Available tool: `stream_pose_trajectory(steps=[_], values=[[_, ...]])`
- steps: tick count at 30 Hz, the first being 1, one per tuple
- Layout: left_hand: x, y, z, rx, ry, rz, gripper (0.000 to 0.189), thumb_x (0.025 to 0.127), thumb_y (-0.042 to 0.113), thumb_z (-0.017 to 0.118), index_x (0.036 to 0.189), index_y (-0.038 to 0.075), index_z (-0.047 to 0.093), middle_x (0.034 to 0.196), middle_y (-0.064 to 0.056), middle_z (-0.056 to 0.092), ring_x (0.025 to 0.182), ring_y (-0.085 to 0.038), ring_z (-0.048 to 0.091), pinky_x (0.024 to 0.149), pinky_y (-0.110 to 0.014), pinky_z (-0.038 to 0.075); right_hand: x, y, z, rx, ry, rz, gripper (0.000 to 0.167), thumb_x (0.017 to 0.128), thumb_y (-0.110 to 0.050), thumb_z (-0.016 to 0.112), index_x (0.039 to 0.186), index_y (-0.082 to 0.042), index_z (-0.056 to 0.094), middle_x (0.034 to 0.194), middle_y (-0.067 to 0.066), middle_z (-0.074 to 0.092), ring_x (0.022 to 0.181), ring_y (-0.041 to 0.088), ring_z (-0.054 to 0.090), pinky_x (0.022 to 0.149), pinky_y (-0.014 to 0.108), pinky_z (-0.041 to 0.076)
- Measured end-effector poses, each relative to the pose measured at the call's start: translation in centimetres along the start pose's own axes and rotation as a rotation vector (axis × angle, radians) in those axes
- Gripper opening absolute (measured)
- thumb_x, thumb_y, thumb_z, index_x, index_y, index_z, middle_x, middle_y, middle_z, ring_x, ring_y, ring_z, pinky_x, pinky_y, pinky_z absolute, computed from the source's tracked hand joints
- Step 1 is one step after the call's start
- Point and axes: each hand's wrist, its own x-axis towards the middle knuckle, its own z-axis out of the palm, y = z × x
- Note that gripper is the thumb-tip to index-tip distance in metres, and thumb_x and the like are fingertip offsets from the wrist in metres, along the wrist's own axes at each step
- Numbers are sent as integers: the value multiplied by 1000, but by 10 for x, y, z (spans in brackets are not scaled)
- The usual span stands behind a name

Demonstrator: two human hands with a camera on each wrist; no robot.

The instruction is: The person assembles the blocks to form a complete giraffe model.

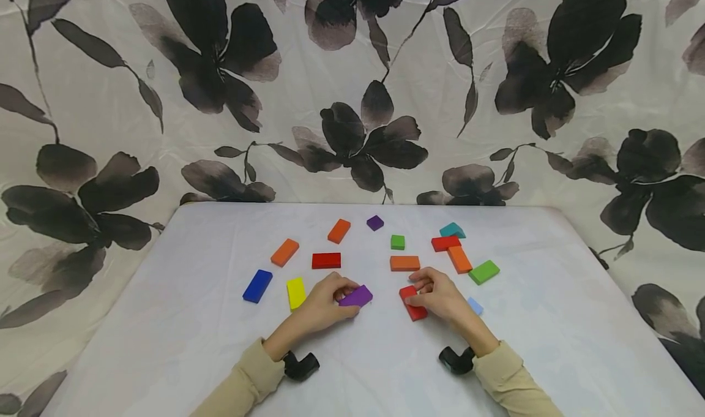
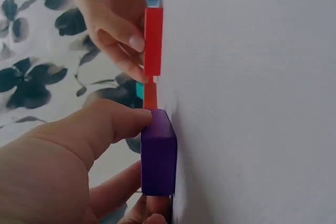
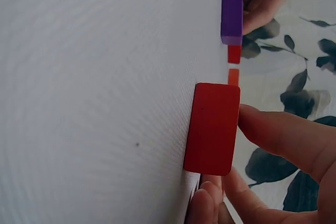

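My left hand (image 1: 322, 299) pinches a purple block (image 1: 356, 296) between thumb and fingers, close over the table; in the left wrist view the thumb lies on the upper edge of the purple block (image 2: 159, 163). To the right, my right hand (image 1: 440, 293) holds a red block (image 1: 417, 311) that lies nearly flat. In the right wrist view its thumb touches the upper edge of the red block (image 3: 212, 129), and its other fingers are partly hidden behind the lower end. A yellow block (image 1: 295, 293) lies beside the left hand, a light blue block (image 1: 475, 306) beside the right wrist.
Farther back on the white table (image 1: 182, 343) lie several coloured blocks, among them a blue one (image 1: 257, 286), a red one (image 1: 326, 260), an orange one (image 1: 404, 263) and a green one (image 1: 484, 272). A floral cloth (image 1: 352, 86) hangs behind the table's far edge.
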Motion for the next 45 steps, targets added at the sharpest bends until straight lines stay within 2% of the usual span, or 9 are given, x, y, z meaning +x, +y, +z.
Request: stream_pose_trajectory(steps=[7,11,19,26,33,39,45], values=[[-8,-14,-3,-6,-19,109,30,85,14,77,114,16,71,99,8,56,91,-14,50,74,-25,44,-1,-1,-1,-4,-5,2,33,82,-1,76,113,0,64,96,10,57,85,21,50,66,27,44],[-11,-17,-4,-16,-26,140,30,84,12,76,113,20,71,101,11,57,93,-14,49,77,-26,44,-1,-2,-2,-12,-12,-7,32,83,-2,76,113,0,65,97,10,58,86,21,50,66,27,44],[-12,-19,-1,-6,-39,150,32,84,17,78,114,24,70,103,13,57,99,-12,49,82,-29,47,-3,-3,-2,-39,-26,-26,31,84,-3,75,113,-2,67,99,8,60,90,22,51,69,29,46],[-13,-18,1,0,-30,165,30,83,22,81,112,26,72,102,15,58,101,-12,48,84,-30,47,-4,-4,4,-74,-64,-78,28,84,-1,73,111,-5,70,99,5,63,88,21,52,68,28,47],[-12,-16,6,3,-8,165,30,81,21,82,110,25,72,101,16,59,100,-11,48,82,-31,47,-6,-7,9,-90,-124,-133,27,84,0,71,110,-4,72,96,6,61,86,22,52,66,27,45],[-13,-15,8,5,2,153,30,80,20,81,108,25,72,101,16,58,100,-10,48,82,-31,46,-5,-8,14,-107,-166,-162,29,84,1,70,111,-7,73,100,4,61,89,21,52,72,31,44],[-14,-14,8,0,-4,150,30,80,18,81,108,25,72,100,16,58,100,-10,48,82,-31,46,-5,-11,19,-106,-265,-223,31,85,2,69,114,-7,73,105,5,64,98,24,51,80,34,43]])
